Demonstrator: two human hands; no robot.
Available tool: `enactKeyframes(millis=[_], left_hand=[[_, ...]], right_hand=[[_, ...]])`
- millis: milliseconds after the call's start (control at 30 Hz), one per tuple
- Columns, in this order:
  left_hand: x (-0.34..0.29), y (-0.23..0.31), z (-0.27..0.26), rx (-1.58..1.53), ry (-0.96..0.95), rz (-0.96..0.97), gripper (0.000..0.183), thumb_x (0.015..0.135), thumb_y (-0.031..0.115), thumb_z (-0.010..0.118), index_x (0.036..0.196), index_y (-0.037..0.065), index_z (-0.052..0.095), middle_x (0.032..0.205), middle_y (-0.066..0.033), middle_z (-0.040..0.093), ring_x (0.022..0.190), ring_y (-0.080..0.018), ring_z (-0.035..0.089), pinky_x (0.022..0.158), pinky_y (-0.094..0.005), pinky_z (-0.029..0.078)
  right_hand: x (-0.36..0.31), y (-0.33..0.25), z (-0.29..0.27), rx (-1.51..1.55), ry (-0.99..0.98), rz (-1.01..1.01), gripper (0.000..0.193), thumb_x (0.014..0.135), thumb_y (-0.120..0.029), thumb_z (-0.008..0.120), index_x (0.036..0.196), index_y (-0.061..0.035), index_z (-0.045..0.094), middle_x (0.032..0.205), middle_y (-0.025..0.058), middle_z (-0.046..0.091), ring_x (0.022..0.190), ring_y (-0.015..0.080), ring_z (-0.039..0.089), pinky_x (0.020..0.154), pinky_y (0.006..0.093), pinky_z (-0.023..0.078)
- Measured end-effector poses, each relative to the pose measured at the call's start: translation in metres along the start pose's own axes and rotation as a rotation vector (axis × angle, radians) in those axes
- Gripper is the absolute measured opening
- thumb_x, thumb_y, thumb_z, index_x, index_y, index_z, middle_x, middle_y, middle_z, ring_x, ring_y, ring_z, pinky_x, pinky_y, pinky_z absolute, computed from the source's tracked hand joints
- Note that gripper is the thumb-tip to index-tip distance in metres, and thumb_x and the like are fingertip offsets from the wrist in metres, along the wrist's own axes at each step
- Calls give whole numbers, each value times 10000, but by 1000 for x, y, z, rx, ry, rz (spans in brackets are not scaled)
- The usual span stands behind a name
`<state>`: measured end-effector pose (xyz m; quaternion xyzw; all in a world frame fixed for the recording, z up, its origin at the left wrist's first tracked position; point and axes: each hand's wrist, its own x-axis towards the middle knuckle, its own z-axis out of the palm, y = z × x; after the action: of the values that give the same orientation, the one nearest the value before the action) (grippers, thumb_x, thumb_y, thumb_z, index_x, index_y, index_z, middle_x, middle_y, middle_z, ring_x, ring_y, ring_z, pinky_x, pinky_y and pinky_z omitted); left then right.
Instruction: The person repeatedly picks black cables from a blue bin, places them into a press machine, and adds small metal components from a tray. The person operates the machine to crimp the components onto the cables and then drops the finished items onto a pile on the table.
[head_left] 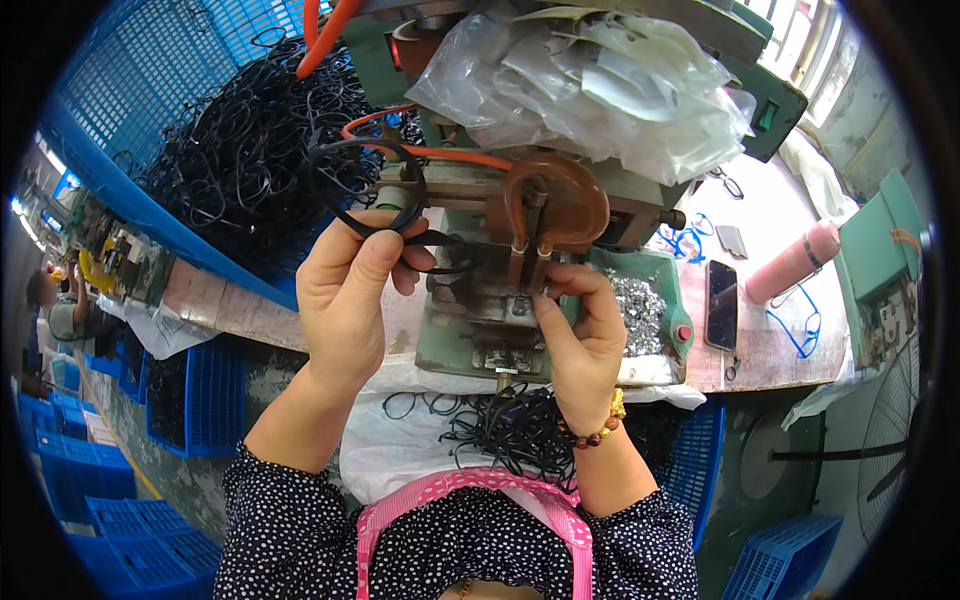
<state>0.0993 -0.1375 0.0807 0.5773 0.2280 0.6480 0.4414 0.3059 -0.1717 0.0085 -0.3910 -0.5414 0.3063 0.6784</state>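
Note:
My left hand [350,285] pinches a black eyeglass frame [415,205] between thumb and fingers. One loop of the frame rises above the fingertips, and another part reaches toward the green machine [450,345]. At that machine's small metal fixture [515,310], my right hand [585,325] has thumb and forefinger pressed together. Whatever lies between those fingertips is too small to make out. Just above them stand two upright metal prongs, joined to a thick brown looped tube [585,200]. A green tray [665,285] of small shiny metal pieces sits right of my right hand.
A large blue basket [110,120] heaped with black frames [245,160] stands at the left. Clear plastic bags [590,90] cover the machine's top. On the right are a phone [721,305], a pink bottle [795,262] and blue frames [800,325]. More black frames [510,430] lie below my hands.

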Motion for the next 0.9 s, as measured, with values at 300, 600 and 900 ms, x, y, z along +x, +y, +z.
enactKeyframes(millis=[300, 600, 900], left_hand=[[0, 1, 0, 18, -10, -10, 236, 1056, 121, 593, 1249, -5, 645, 1128, -113, 735, 869, -144, 693, 691, -241, 508], [-26, 3, 31, 462, -387, 69, 181, 958, -9, 628, 1131, -25, 679, 919, -111, 697, 742, -202, 664, 676, -318, 523], [-16, -12, 45, 495, -338, 14, 170, 891, -3, 676, 1057, -3, 712, 805, -123, 648, 711, -275, 639, 651, -350, 499]], right_hand=[[6, -17, 15, 253, 32, 209, 569, 870, 90, 687, 1372, 72, 419, 1019, 85, 654, 977, 138, 620, 977, 285, 462], [4, -23, -9, 159, -64, 160, 480, 930, 80, 634, 1384, 52, 480, 1093, 110, 698, 1071, 157, 639, 982, 284, 475], [-9, -12, -63, -225, 186, -53, 348, 946, 71, 620, 1289, 12, 611, 1117, 92, 701, 1074, 160, 640, 1003, 325, 475]])
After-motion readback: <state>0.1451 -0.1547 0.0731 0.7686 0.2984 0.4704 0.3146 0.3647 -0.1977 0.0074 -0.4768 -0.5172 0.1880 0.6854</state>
